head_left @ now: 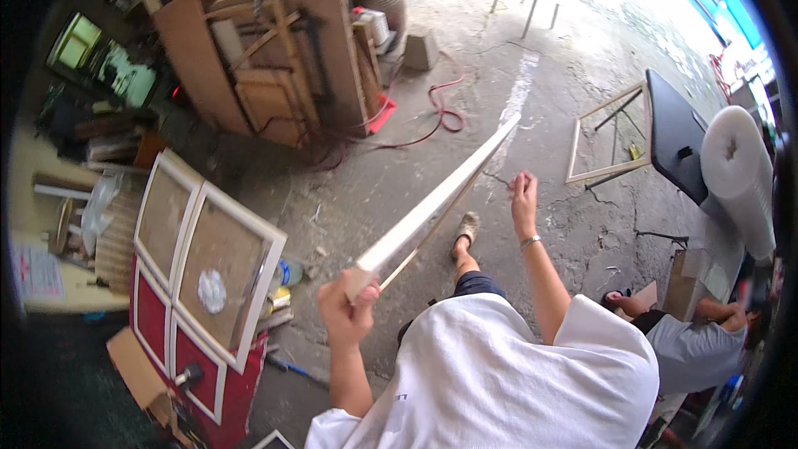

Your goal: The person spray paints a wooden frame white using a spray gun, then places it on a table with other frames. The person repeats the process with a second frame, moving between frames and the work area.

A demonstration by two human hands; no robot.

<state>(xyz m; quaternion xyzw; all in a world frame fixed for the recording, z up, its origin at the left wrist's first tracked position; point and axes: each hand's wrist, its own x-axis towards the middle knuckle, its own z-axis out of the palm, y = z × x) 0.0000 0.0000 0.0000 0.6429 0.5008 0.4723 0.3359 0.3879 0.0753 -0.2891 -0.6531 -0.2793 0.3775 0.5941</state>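
My left hand is closed around the near end of a long pale wooden frame, which I see almost edge-on. The frame slants up and away to the right, off the floor, with a thinner bar showing below its top edge. My right hand is raised to the right of the frame and apart from it. Its fingers are pinched together; whatever they hold, if anything, is too small to make out. A bracelet circles the right wrist.
At left lean pale frames with red lower panels. Boards stand behind, with a red hose on the concrete. Right are another frame, a black folding table and a white roll. A person in grey sits close by.
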